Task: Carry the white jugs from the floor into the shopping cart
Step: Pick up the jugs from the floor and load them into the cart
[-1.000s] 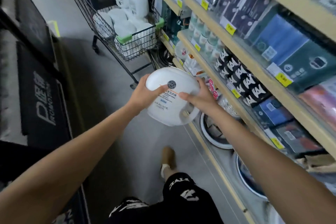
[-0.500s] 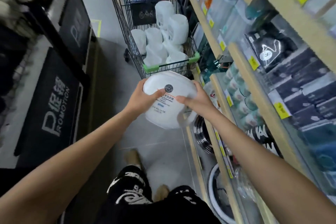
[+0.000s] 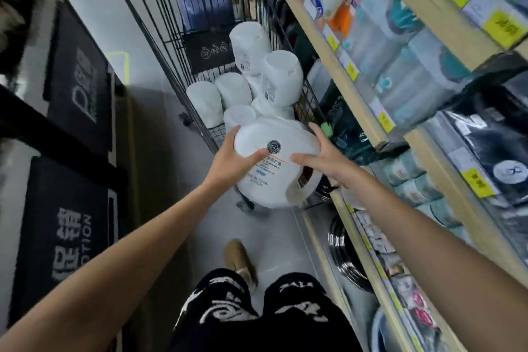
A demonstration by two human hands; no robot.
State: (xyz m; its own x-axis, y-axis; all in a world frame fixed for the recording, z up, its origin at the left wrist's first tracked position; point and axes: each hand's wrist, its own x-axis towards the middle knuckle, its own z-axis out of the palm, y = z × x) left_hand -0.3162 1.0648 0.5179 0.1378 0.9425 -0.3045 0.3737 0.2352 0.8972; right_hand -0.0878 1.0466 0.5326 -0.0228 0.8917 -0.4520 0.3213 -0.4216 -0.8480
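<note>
Head view: my left hand (image 3: 228, 164) and right hand (image 3: 325, 160) grip the white jug (image 3: 285, 134) by its sides, above the shopping cart (image 3: 218, 133) near end. Label blurred, cart's near rim mostly hidden. More jugs (image 3: 281, 77) piled inside; shelf (image 3: 343, 77) just right.

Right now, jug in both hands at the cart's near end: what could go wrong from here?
1. Slip: the left hand and right hand hold the white jug by its smooth sides, not its handle, so it might slide out.
2. Topple: the piled jugs in the shopping cart sit two layers high, so another may dislodge them or roll off.
3. Bump: the cart stands close to the shelf, so the right arm could knock goods.
</note>
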